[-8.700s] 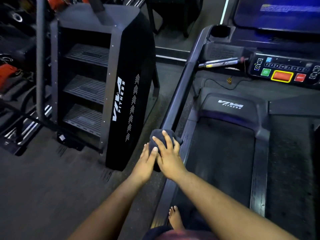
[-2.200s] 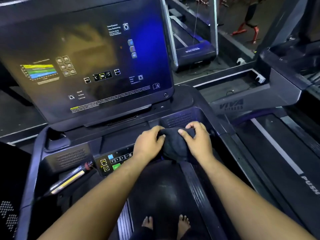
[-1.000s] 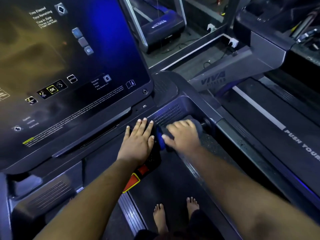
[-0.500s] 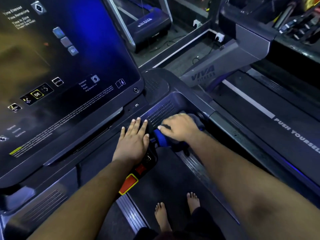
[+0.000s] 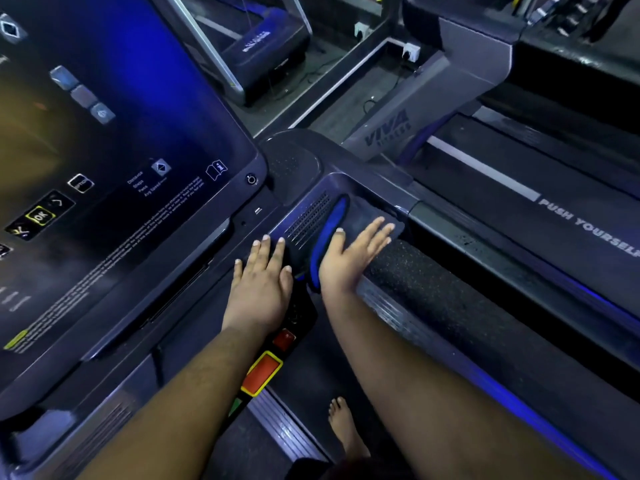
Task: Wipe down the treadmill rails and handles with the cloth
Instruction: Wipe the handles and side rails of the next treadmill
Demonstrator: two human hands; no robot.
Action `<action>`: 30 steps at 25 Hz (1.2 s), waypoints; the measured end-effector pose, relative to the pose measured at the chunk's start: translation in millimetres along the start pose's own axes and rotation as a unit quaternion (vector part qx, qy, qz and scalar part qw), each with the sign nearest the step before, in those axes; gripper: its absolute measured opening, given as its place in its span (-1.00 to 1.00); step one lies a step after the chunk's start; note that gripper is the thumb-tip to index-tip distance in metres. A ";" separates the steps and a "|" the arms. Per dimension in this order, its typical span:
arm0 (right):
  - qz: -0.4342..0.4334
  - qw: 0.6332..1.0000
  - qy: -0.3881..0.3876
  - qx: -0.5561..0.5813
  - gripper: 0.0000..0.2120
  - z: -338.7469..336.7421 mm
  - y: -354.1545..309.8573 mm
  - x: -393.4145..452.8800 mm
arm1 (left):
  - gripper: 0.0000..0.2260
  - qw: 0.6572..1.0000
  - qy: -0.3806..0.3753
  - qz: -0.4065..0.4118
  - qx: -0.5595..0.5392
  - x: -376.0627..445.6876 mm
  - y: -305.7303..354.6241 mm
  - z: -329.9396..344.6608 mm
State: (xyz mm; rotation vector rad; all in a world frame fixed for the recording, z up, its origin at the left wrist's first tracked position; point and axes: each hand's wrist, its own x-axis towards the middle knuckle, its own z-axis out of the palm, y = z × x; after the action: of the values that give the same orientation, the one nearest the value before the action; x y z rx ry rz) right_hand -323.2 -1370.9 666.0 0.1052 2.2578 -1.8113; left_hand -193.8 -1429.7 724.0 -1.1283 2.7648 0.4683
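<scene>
- Right hand (image 5: 349, 258) flat on the cloth (image 5: 349, 220), fingers straight and spread, pressing rather than clamping.
- Left hand (image 5: 261, 289) flat too, fingers extended, resting on the console deck (image 5: 214, 282) just beside the cloth at 9 o'clock; holding nothing.
- Cloth spread over the console's right corner beside the speaker grille (image 5: 308, 218), above the start of the padded right handle (image 5: 433, 289).
- Best done with even palm pressure, keeping the cloth flat, then sweeping down the handle toward 4 o'clock.
- Left palm close to the red stop button (image 5: 261, 370); worth avoiding.
- Cloth's long axis, marked by its blue edge (image 5: 329, 237), running roughly 1 to 7 o'clock.
</scene>
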 end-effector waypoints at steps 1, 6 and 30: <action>0.030 0.999 0.007 0.014 -0.26 2.1 -3.5 -9.4 | -0.50 1.000 -0.001 0.000 -0.002 -1.0 -0.6 0.9; -0.336 0.848 -0.185 -0.366 -0.38 -38.0 16.7 -30.5 | -0.50 1.000 -0.001 0.009 -0.011 -1.0 -1.5 -0.4; -0.474 0.667 -0.487 -0.305 -0.47 -53.1 -44.4 119.8 | -0.44 1.000 0.010 -0.021 -0.004 -4.2 -3.0 -0.7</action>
State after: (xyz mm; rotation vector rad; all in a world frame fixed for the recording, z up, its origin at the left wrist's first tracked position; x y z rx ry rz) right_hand -456.0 -1341.0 690.8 -1.9317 1.8788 -0.7181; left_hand -188.7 -1429.2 724.9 -1.1976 2.7532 0.4671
